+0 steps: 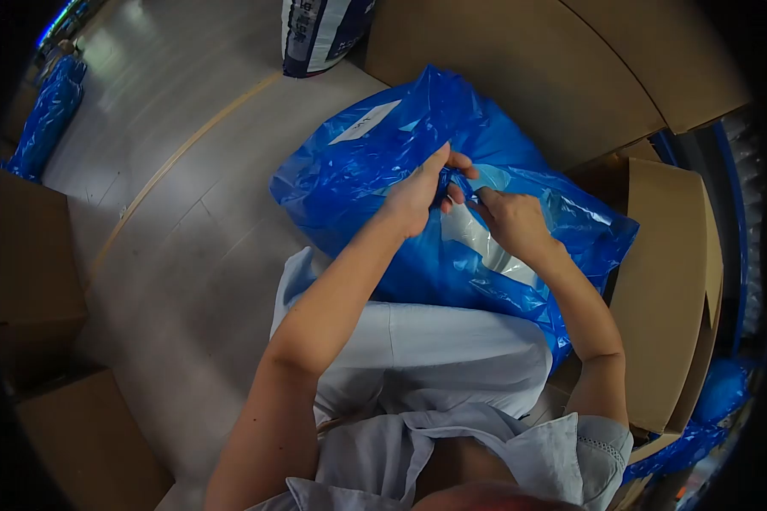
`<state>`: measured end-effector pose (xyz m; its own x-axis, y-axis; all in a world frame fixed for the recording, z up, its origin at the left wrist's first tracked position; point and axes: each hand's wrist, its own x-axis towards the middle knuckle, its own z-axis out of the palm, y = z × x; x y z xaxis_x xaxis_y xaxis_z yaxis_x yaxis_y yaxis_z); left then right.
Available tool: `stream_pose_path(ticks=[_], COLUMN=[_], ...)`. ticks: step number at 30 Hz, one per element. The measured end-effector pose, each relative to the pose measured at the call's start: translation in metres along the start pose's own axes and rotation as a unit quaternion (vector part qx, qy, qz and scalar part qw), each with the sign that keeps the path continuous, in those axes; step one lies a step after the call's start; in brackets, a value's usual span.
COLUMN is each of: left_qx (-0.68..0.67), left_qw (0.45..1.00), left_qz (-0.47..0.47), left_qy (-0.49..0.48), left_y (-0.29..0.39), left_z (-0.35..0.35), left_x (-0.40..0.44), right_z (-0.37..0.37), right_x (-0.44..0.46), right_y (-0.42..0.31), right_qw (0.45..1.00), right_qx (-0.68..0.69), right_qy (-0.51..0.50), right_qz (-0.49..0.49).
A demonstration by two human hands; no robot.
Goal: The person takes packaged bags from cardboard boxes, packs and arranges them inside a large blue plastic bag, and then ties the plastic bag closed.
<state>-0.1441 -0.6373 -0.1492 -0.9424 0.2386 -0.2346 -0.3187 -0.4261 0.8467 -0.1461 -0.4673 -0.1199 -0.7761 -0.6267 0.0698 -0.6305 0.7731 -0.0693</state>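
A large, full blue plastic bag (349,196) lies in front of my knees, with a white label (365,122) on its upper left side. Both hands meet at its gathered, twisted neck. My left hand (419,189) is closed round the bunched plastic. From the right, my right hand (517,223) pinches the same twist; its fingertips are partly hidden. Below the hands, a whitish, shiny patch (473,238) shows on the bag.
Cardboard boxes stand behind the bag (520,77), at the right (660,298) and at the lower left (94,443). A printed white and dark-blue sack (325,38) stands at the top. Another blue bag (49,115) lies far left. A yellowish line (175,162) crosses the grey floor.
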Motion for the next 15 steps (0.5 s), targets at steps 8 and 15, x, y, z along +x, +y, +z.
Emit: stream_pose_path(ticks=[8,15], left_qx=[0.642,0.549], left_qw=[0.716,0.718], left_qz=[0.253,0.412], left_qy=[0.104,0.112], left_y=[0.007,0.007], left_z=[0.016,0.015], left_x=[-0.023,-0.014], right_z=[-0.021,-0.016], right_x=[0.052,0.07], right_y=[0.01,0.032], right_qw=[0.963,0.882], right_qx=[0.149,0.415], right_qy=[0.208,-0.202], right_qz=[-0.08,0.095])
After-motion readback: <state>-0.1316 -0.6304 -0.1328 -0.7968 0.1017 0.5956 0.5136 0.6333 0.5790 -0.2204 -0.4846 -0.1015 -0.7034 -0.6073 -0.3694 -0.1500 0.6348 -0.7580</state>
